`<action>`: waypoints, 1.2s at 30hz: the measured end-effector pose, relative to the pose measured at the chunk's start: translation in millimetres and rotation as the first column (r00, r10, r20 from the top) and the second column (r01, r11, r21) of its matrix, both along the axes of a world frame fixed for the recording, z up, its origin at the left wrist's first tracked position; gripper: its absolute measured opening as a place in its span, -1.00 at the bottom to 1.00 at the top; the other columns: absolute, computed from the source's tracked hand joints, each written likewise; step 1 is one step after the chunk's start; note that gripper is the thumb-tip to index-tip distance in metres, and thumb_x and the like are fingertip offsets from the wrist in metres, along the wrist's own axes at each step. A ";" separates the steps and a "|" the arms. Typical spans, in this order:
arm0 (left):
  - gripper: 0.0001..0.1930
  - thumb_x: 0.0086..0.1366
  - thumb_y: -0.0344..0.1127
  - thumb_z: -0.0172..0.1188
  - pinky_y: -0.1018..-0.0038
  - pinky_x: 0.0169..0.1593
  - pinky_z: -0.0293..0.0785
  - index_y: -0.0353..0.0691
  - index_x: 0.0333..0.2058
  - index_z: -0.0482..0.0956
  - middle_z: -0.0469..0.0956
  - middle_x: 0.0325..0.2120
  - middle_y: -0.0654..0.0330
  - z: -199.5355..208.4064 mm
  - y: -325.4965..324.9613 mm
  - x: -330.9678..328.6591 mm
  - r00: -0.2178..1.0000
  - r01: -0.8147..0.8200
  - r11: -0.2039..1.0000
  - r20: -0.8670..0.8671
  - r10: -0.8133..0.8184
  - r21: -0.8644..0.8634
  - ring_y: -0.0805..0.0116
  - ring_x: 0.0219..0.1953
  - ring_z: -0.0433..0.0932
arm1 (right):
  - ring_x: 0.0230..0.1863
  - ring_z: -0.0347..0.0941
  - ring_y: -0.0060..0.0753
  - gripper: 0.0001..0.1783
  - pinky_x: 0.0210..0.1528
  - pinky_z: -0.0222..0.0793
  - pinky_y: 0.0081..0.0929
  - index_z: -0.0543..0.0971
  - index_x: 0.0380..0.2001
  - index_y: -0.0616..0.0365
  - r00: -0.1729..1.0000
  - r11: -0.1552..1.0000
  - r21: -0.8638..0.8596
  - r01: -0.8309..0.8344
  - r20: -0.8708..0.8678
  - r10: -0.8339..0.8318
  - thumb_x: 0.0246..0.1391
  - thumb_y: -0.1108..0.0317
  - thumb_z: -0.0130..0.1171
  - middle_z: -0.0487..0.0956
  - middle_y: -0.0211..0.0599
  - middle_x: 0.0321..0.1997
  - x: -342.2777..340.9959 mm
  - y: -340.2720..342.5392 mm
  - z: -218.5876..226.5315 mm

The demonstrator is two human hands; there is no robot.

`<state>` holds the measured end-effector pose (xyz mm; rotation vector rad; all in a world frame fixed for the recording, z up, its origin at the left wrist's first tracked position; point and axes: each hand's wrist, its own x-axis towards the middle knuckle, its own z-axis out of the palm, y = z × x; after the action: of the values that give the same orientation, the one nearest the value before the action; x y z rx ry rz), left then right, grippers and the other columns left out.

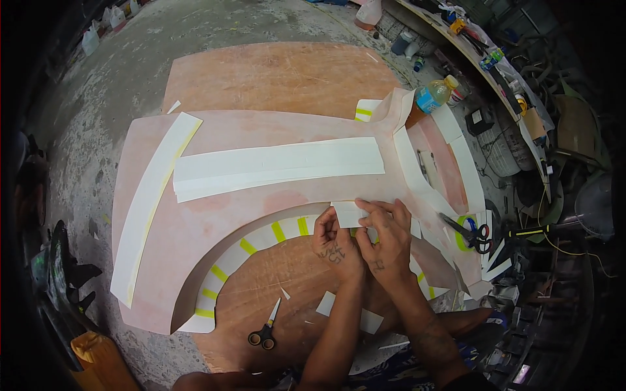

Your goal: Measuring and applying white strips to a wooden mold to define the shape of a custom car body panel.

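Note:
My left hand [338, 249] and my right hand [386, 242] pinch a small white card piece [347, 214] between them, at the top of the wheel arch of a pinkish car fender panel [261, 199]. White card [261, 233] lines the arch's inner edge, crossed by several yellow-green tape strips [247, 246]. Part of that edge is hidden behind my hands. Below the arch, black-handled scissors [264, 331] lie on the plywood board [261, 58]. Beside my left forearm are loose card scraps [326, 304].
Long white card strips [280, 163] lie on the panel, with a curved one [156, 202] at its left. At the right are more scissors [479, 236] and a yellow-green tape roll [464, 234]. A capped bottle [433, 98] stands at the far right corner, near a cluttered bench [489, 65].

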<state>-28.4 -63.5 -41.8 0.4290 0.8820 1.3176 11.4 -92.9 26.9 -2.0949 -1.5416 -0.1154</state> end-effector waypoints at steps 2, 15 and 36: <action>-0.79 0.22 -0.61 0.09 0.53 -0.06 0.49 -0.38 -0.15 0.46 0.57 -0.21 0.08 0.0 0.1 0.1 1.000 0.002 1.000 0.004 -0.002 -0.006 0.41 -0.15 0.55 | 0.00 0.42 -0.16 -0.64 0.27 0.02 0.13 0.53 -0.16 0.17 1.000 1.000 0.010 -0.011 0.005 0.011 -0.14 0.50 0.19 0.61 -0.35 -0.14 1.5 0.2 -1.5; -0.85 0.28 -0.58 0.07 0.56 -0.09 0.47 -0.39 -0.16 0.46 0.56 -0.22 0.09 -0.7 0.9 -2.3 0.997 0.037 0.999 -0.074 -0.037 -0.011 0.45 -0.18 0.54 | -0.06 0.37 -0.22 -0.52 0.29 0.00 0.06 0.57 0.05 -0.03 0.972 0.977 -0.201 -0.075 0.206 0.116 -0.02 0.34 0.15 0.52 -0.36 -0.13 2.6 13.4 20.0; -0.88 0.27 -0.52 0.15 0.63 -0.22 0.46 -0.37 -0.22 0.51 0.56 -0.31 0.16 4.8 3.8 -5.1 0.998 0.039 0.997 -0.036 -0.041 -0.072 0.54 -0.30 0.52 | -0.09 0.37 -0.25 -0.57 0.29 -0.05 0.09 0.59 0.03 -0.01 0.968 0.982 -0.181 -0.061 0.231 0.103 0.03 0.33 0.11 0.52 -0.40 -0.15 2.8 12.4 14.9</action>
<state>-33.5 -59.8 -37.0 0.4148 0.9444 1.2410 14.2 -80.6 41.7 -2.2122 -1.8374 -0.2189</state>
